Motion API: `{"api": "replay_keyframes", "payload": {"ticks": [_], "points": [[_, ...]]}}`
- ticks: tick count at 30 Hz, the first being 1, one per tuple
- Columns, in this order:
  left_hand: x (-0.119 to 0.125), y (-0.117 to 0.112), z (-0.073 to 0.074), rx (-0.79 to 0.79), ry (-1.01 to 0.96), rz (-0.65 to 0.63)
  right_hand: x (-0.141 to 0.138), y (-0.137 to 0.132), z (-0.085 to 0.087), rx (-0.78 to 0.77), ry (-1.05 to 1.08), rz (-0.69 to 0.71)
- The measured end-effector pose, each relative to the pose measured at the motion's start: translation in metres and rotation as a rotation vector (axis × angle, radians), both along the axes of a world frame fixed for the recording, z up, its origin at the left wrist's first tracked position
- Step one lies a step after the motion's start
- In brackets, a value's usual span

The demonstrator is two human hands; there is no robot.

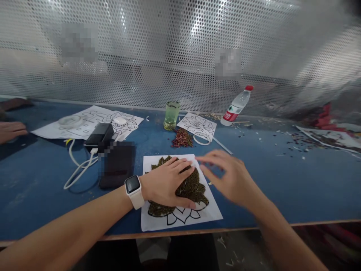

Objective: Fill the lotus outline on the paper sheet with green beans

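My left hand (165,182), with a white watch on its wrist, lies flat with fingers stretched over a lotus picture. The white sheet (149,224) carries a printed lotus outline, its upper petals covered with dark greenish-brown grains (191,188); the lower petals (182,215) show bare paper. Just beyond the sheet's upper right corner hovers my right hand (232,177), slightly blurred. Its thumb and forefinger are apart, and I see nothing between them. A fingertip comes close to the corner, but whether it touches is unclear.
A glass (172,114), a reddish grain pile (182,138), a second lotus sheet (207,124) and a tilted water bottle (237,107) stand farther back. Left are a black power bank (99,136), a cable (73,177), a dark flat device (117,165) and another person's hand (11,131).
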State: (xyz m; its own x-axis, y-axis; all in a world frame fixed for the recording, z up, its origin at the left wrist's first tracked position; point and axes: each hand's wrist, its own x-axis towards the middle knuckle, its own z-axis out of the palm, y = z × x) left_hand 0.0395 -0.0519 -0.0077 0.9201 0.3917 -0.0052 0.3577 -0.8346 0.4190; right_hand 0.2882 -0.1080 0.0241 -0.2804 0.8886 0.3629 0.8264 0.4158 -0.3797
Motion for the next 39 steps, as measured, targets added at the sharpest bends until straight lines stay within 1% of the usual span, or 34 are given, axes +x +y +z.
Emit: {"api": "replay_keyframes", "payload": {"ticks": [1,2,5,6,8,11,14,21,26,33,39], "points": [[0.0,-0.001,0.003,-0.007,0.011,0.005,0.004,0.023,0.005,-0.036,-0.098,-0.045],[-0.001,-0.001,0.005,-0.012,0.023,0.011,0.007,0.046,0.007,-0.107,-0.194,-0.065],[-0.002,-0.003,0.01,-0.008,0.032,0.012,0.014,0.109,0.007,-0.171,-0.254,-0.049],[-0.002,-0.003,0.01,0.0,0.021,0.012,0.016,0.124,0.004,-0.189,-0.265,-0.031],[-0.003,-0.004,0.008,0.01,-0.015,0.019,0.017,0.141,-0.004,-0.197,-0.275,-0.016],[-0.004,-0.003,0.004,-0.003,-0.055,0.01,0.018,0.145,-0.017,-0.17,-0.278,-0.02],[-0.004,-0.003,0.004,-0.028,-0.051,-0.01,0.018,0.141,-0.024,-0.143,-0.283,-0.03],[-0.004,-0.003,0.007,-0.071,-0.042,-0.012,0.007,0.136,-0.023,-0.118,-0.286,-0.03],[-0.004,-0.002,0.008,-0.071,-0.047,-0.01,0.003,0.139,-0.026,-0.125,-0.265,-0.056],[-0.003,-0.003,0.007,-0.043,-0.036,-0.008,0.003,0.148,-0.033,-0.114,-0.248,-0.085],[-0.003,-0.003,0.007,0.023,-0.011,-0.008,0.0,0.15,-0.041,-0.061,-0.254,-0.068]]}}
